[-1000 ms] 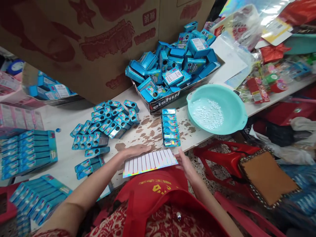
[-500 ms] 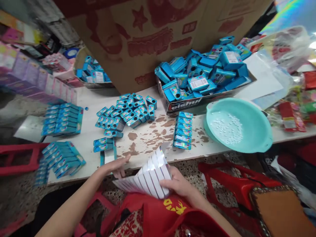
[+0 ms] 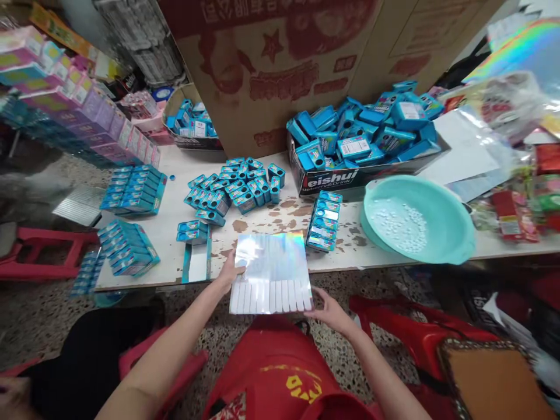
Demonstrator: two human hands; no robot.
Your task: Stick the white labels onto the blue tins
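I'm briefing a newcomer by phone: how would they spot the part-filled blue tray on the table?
Find the big brown carton at the back of the table. At the near edge, just left of the left hand holding the shiny sheet, lies the blue tray. Two boxes stand at its far end; the rest shows bare white, unlike the packed sets further left.

One held sheet (image 3: pixel 272 265), one basin (image 3: pixel 452 224)

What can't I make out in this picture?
In the head view:
Left hand: most fingers hidden behind the shiny sheet.
Shiny sheet: surface detail lost in glare.
White pellets in the turquoise bowl: too small to count.
Blue boxes in the black tray: lower ones under upper ones.
Brown seat: cut by the bottom edge.
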